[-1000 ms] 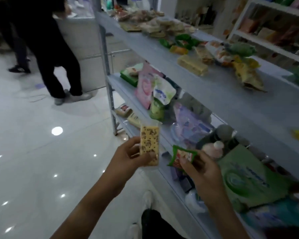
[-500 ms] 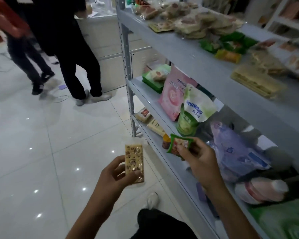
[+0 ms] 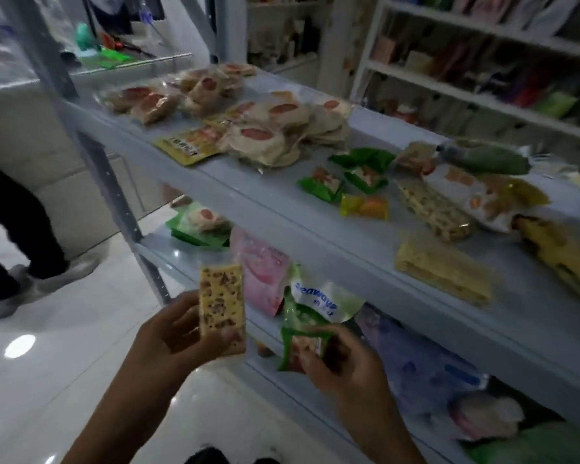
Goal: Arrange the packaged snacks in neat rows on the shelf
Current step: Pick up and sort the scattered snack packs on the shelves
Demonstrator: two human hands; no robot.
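My left hand (image 3: 173,336) holds a yellow speckled snack bar (image 3: 221,304) upright in clear wrap. My right hand (image 3: 344,361) pinches a small green snack packet (image 3: 297,339). Both hands hover in front of the grey shelf (image 3: 282,209), below its top level. On that top level lie round pale cakes with red centres (image 3: 265,128), green packets (image 3: 345,175), an orange packet (image 3: 365,206), two yellow bars (image 3: 442,276) and other wrapped snacks, loosely scattered.
The lower shelf level holds a pink pouch (image 3: 260,272), a green-and-white pouch (image 3: 318,301) and purple packs (image 3: 422,370). A person's dark legs and shoe (image 3: 31,256) stand on the white floor at the left. Another stocked white shelf (image 3: 482,61) stands behind.
The view has tilted up toward the shelf's top level. Both hands, still holding their snacks, have kept close together in front of the shelf. The person at the left has walked further left.
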